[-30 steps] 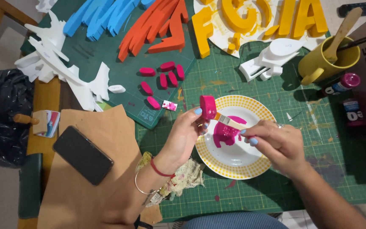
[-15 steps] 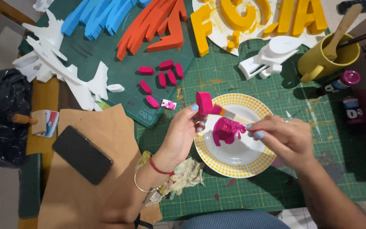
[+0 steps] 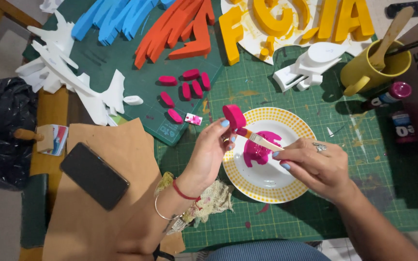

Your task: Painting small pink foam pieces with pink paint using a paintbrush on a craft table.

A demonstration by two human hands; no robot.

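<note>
Left hand [image 3: 209,154]: fingers pinching a pink foam piece [image 3: 233,116] above a yellow-rimmed plate [image 3: 267,186] | Right hand [image 3: 315,166]: fingers gripping a paintbrush [image 3: 262,141] touching the piece | Green tabletop [image 3: 364,159].

It is a craft worktable, maybe at home: a green cutting mat [image 3: 286,212], painted foam letters [image 3: 286,24], a paint plate [image 3: 267,186] and a yellow brush mug [image 3: 371,72].
</note>
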